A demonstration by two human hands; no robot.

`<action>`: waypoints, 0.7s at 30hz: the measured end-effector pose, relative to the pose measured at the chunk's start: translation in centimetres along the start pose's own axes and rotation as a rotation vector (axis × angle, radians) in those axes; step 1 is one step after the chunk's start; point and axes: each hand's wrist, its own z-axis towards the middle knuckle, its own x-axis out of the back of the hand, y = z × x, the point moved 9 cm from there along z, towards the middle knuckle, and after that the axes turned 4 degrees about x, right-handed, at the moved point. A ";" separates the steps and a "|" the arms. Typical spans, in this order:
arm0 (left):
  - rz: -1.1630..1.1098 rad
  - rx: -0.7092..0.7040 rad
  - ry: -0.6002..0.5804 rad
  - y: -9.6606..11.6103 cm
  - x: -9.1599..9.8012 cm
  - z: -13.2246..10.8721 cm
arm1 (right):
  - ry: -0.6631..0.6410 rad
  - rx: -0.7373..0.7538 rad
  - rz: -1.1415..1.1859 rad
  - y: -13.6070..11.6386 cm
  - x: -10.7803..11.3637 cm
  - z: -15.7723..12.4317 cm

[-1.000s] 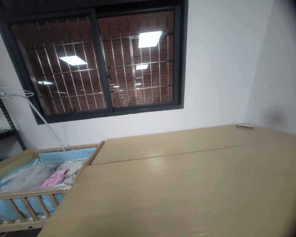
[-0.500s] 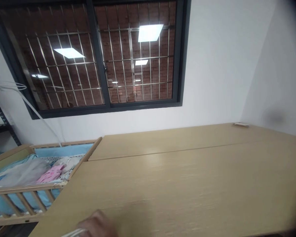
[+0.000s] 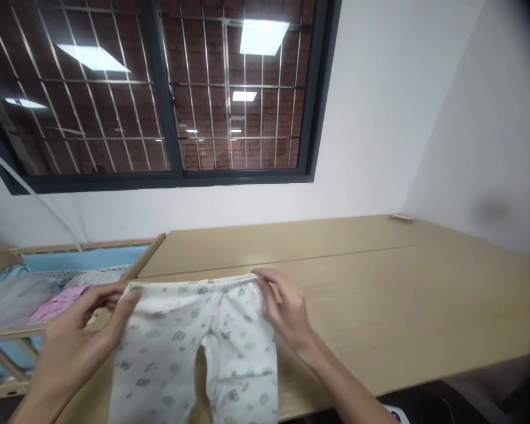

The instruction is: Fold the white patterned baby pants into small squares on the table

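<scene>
On the near edge of the wooden table lie small white baby trousers with a green print, flat, waistband away from the person and both legs pointing back toward them; the leg ends run off the bottom of the frame and cannot be seen. At the left corner of the waistband the left hand pinches the cloth, thumb on top, the fingers under the fabric hidden, so the grip is closed on the trousers. At the right corner the right hand does the same, fingertips bent onto the waistband edge and clamped on it; its forearm leaves the frame at the bottom. The print is too small and soft to tell what the figures are, and no label or writing can be read on the cloth. Left of the table, touching its side, stands a wooden cot, cut off by the frame edge, with blue lining, a grey bundle and something pink inside, all blurred. A thin white rod rises from the cot and leaves the frame at left. Far back on the table by the wall lies a small flat thing, too small to name. Behind is a dark-framed barred window showing brick and reflected ceiling lights; the right and bottom right corners of the view are dark
</scene>
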 end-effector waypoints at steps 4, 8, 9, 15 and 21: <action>-0.164 -0.029 -0.254 2.3 -7.3 2.7 | -0.068 -0.172 -0.055 6.0 1.0 1.7; -0.065 -0.005 -0.480 0.5 -16.3 2.9 | -0.257 -0.319 -0.113 13.3 -1.7 0.9; -0.006 0.014 -0.528 -0.5 -18.6 2.6 | -0.318 -0.341 -0.141 15.1 -2.7 0.2; 0.232 0.098 -0.617 -5.3 -28.1 1.2 | -0.625 -0.454 -0.355 24.6 -8.6 -4.6; 0.393 0.098 -0.614 -6.1 -32.8 2.3 | -0.685 -0.498 -0.432 29.5 -11.4 -5.9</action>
